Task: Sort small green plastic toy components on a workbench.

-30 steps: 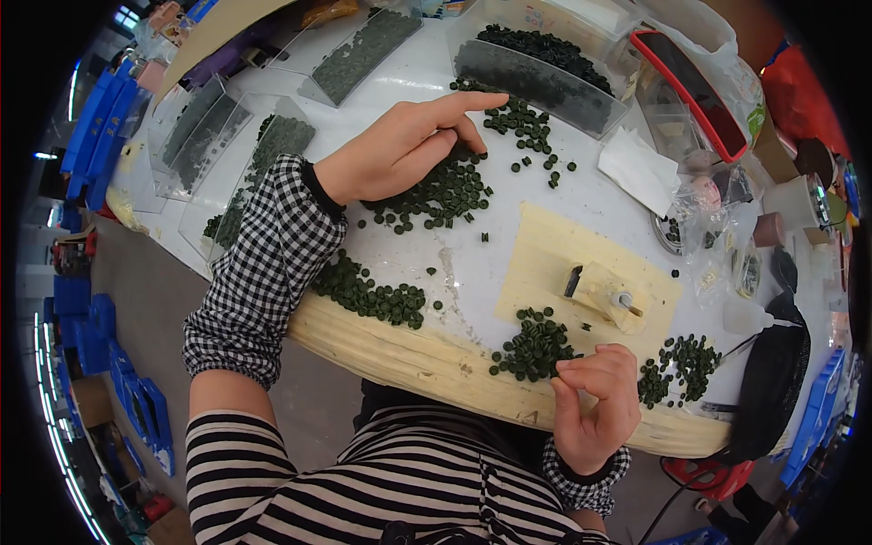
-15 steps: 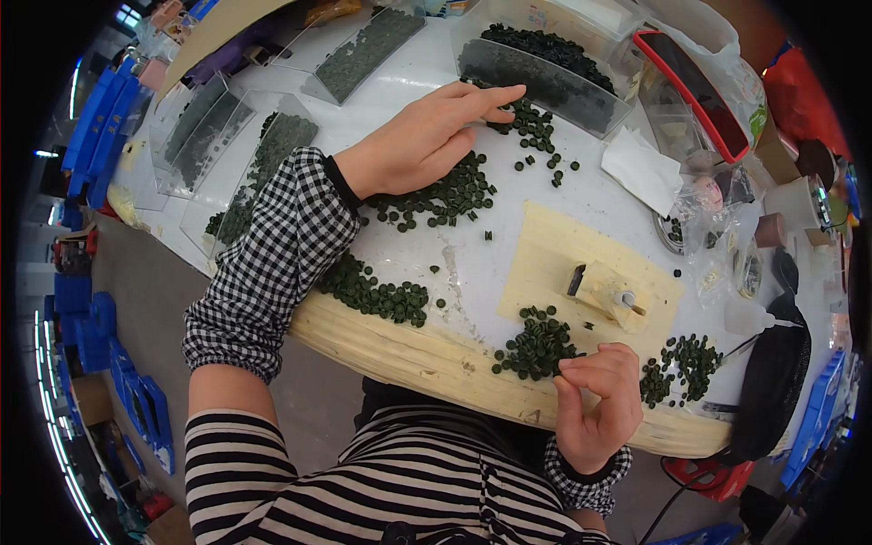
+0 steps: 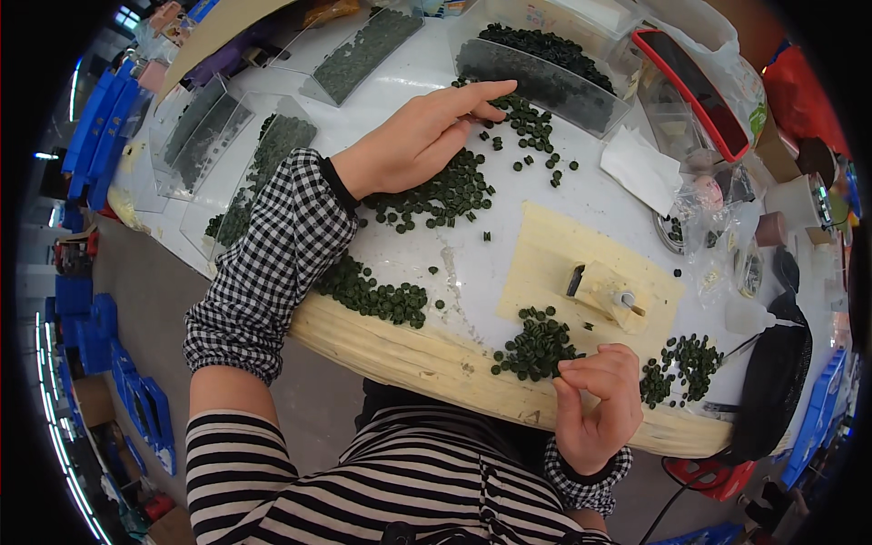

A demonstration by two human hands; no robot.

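My left hand [image 3: 413, 138] reaches over a spread of small dark green round pieces [image 3: 440, 193], palm down. Its index finger is stretched toward the front of a clear bin [image 3: 581, 102] full of similar pieces; the other fingers curl a little, partly hidden. Close to the table's near edge, my right hand [image 3: 599, 404] is pinched, thumb against fingertips, beside a small heap of green pieces [image 3: 533, 347]. Whatever lies in that pinch, if anything, is too small to make out. Behind this heap a small cream block fixture with a metal pin [image 3: 610, 295] stands on a yellow sheet [image 3: 536, 250].
More green pieces lie in a heap [image 3: 377, 295] at the near left edge and another [image 3: 692, 359] at right. Clear bins [image 3: 363, 56] stand at the back left. A red-cased phone [image 3: 695, 91], a white tissue [image 3: 640, 171] and a black mesh bag [image 3: 772, 391] are on the right.
My left hand has drawn back slightly to the left, uncovering a few green pieces by its fingertips. My right hand has stayed in place.
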